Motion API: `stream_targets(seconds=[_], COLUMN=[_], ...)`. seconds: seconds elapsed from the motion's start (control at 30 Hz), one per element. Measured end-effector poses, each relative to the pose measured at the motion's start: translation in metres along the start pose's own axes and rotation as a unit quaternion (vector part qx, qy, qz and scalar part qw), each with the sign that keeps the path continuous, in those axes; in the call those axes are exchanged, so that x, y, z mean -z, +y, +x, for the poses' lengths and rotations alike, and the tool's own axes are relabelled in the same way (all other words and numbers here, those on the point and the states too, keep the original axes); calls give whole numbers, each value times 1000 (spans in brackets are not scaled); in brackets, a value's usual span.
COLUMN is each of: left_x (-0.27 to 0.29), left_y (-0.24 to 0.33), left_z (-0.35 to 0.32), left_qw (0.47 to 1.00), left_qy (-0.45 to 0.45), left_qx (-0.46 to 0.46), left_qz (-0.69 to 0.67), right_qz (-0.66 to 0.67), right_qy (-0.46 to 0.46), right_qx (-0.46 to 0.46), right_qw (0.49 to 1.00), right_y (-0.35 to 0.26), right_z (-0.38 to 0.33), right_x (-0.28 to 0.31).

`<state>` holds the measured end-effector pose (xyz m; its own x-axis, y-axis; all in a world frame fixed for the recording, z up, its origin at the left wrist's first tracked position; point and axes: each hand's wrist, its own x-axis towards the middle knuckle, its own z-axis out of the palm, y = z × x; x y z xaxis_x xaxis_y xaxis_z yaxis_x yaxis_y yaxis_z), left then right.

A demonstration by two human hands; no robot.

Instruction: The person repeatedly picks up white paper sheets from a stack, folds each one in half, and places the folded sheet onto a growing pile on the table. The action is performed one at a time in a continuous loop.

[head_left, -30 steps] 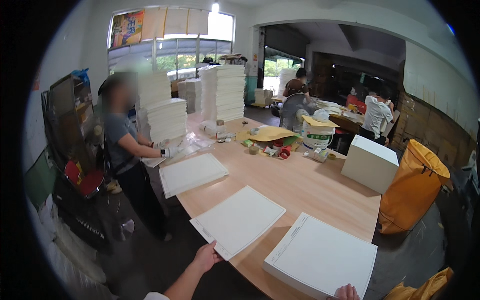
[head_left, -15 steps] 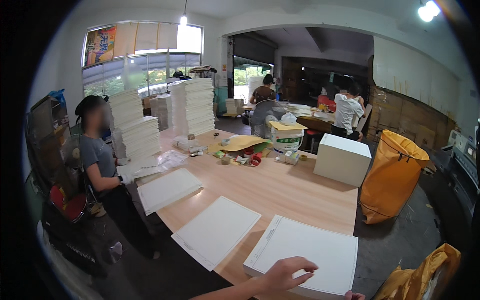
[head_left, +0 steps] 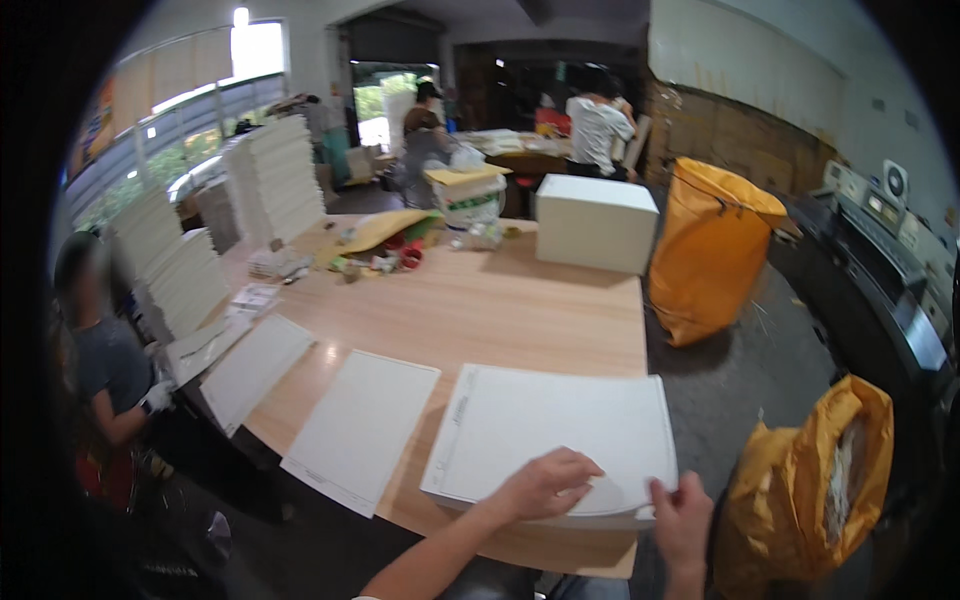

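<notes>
The left hand (head_left: 548, 485) has its fingers loosely parted over the paper stack (head_left: 612, 522); the right hand (head_left: 684, 518) seems pinched on the top sheet (head_left: 560, 425) at its near corner. I'd say it's light, limp, easily creased, best held right there between those fingers.

Lg wood-look table (head_left: 490, 310) on dk grey floor (head_left: 735, 385), windows (head_left: 180, 135) at L, 1 lit bulb (head_left: 241, 17) above.
</notes>
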<state>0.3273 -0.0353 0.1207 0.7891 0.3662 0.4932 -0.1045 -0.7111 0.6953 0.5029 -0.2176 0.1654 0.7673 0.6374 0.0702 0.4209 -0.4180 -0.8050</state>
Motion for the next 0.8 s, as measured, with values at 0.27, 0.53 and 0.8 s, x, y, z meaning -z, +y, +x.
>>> stream_targets(seconds=[0.27, 0.53, 0.8], left_x=[11, 12, 2], left_y=[9, 4, 20], left_z=[6, 4, 5], left_qw=[998, 995, 960], left_qy=[-55, -74, 42], left_qx=[3, 47, 166], left_qz=[29, -56, -222], right_qz=[176, 483, 362], right_qy=[26, -67, -24], right_qx=[81, -62, 22], right_qw=[981, 871, 931], right_y=[11, -1, 1], right_z=[16, 20, 20], right_x=[-29, -16, -21])
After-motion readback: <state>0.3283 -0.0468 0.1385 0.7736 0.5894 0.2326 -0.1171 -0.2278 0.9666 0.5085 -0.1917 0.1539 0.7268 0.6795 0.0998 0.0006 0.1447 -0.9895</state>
